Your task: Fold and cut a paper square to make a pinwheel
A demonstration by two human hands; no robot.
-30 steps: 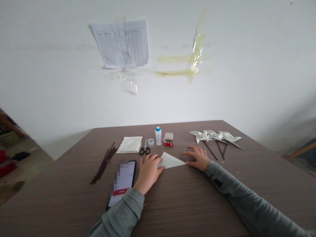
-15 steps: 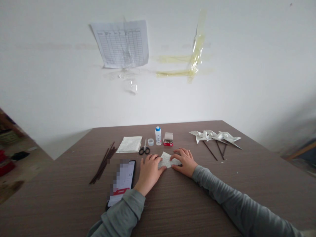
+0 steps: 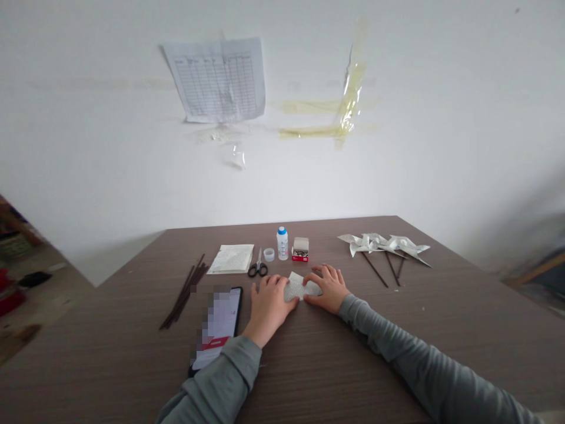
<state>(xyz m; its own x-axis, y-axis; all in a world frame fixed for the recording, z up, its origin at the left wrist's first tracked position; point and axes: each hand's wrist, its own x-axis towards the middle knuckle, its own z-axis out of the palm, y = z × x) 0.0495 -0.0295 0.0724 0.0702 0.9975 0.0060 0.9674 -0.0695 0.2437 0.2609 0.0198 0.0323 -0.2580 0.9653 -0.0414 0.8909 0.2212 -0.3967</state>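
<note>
A small folded piece of printed paper [image 3: 302, 288] lies on the table between my two hands. My left hand [image 3: 270, 303] holds its left side, with the thumb at the near edge and the curved fingers at the far side. On the opposite side, my right hand [image 3: 329, 290] grips the paper between thumb and bent fingers. Just beyond are black-handled scissors [image 3: 258, 268], a small round white container [image 3: 269, 254], a white bottle with a blue cap [image 3: 282, 244] and an open red box [image 3: 301, 253] of small items that I cannot make out.
Several paper pinwheels [image 3: 371, 242] on dark sticks lie at the right. At the left are a stack of paper sheets [image 3: 232, 259], a bundle of dark sticks [image 3: 183, 294] and a phone [image 3: 216, 330] beside my left forearm. A wall [image 3: 309, 188] rises behind the table [image 3: 335, 365].
My right hand has shifted slightly left, towards my left hand, and its fingers are a little more bent over the paper. Less of the paper shows now.
</note>
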